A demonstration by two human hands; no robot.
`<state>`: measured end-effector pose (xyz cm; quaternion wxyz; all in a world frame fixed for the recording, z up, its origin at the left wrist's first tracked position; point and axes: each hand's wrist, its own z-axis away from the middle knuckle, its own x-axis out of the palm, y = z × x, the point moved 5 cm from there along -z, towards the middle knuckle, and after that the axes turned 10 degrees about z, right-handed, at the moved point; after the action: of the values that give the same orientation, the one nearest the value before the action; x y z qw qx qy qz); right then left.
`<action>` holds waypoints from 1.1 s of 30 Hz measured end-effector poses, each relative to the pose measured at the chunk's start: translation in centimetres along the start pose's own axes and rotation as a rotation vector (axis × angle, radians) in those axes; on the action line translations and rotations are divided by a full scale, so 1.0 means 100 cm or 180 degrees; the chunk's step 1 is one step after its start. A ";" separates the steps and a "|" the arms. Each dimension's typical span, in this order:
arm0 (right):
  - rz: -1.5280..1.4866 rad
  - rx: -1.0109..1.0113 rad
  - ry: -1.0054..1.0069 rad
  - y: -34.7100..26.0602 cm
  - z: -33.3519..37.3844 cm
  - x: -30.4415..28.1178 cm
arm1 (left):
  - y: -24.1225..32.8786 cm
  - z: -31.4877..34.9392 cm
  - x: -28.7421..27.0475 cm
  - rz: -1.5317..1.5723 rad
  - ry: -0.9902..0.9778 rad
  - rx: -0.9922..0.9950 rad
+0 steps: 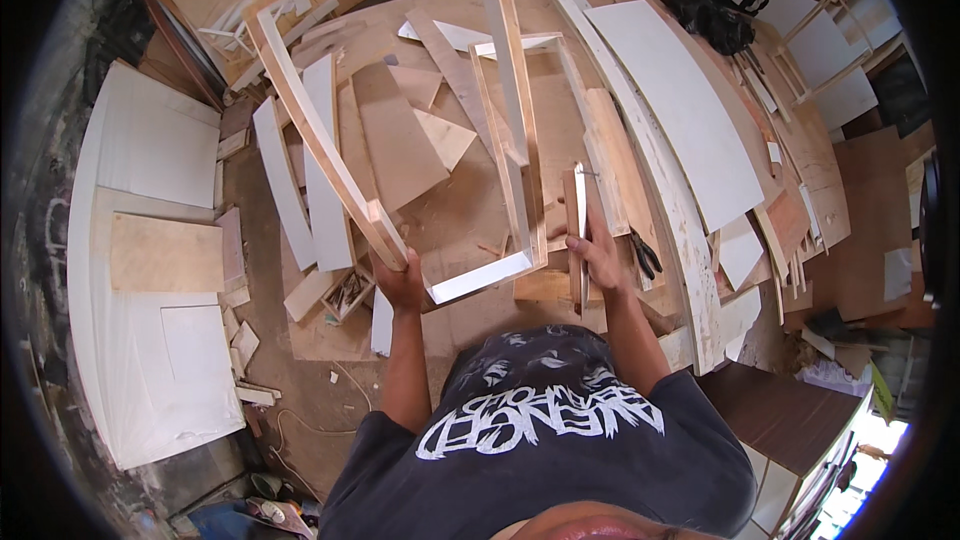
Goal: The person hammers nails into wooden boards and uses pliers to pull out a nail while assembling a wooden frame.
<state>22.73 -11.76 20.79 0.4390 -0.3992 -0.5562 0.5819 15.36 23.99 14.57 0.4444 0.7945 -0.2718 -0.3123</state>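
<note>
A tall open wooden frame (322,135) with pale inner faces tilts up over the worktable. My left hand (402,283) is closed round its near left corner. In my right hand (600,252), a narrow wooden strip (580,202) with a white face stands roughly upright, gripped near its lower part. What looks like a nail (590,174) sticks out sideways close to the strip's upper end. Behind the raised frame lies a second, smaller wooden frame (482,90), partly overlapped by it. Pliers (645,255) with dark handles rest just right of my right hand.
Offcuts and boards cover the worktable (455,215). Long white panels (680,100) lie along its right side. A small wooden box (347,295) holding bits stands near my left wrist. Further left are large white panels (150,340); a brown-topped cabinet (790,415) stands at the lower right.
</note>
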 end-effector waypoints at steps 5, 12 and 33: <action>0.0278 -0.0642 -0.0737 -0.039 0.003 0.040 | -0.006 0.066 -0.036 0.0112 0.0156 0.0002; 0.1186 -0.1049 -0.0558 -0.058 0.016 0.086 | -0.037 0.101 -0.067 0.0445 0.0550 0.0229; 0.2253 -0.1615 -0.0487 -0.086 0.046 0.136 | 0.035 0.080 -0.143 0.1438 -0.0031 -0.0376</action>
<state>14.88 -0.17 29.99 0.0584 -0.6160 -0.5413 0.5693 -0.49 28.17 18.02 0.5474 0.6845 -0.4261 -0.2241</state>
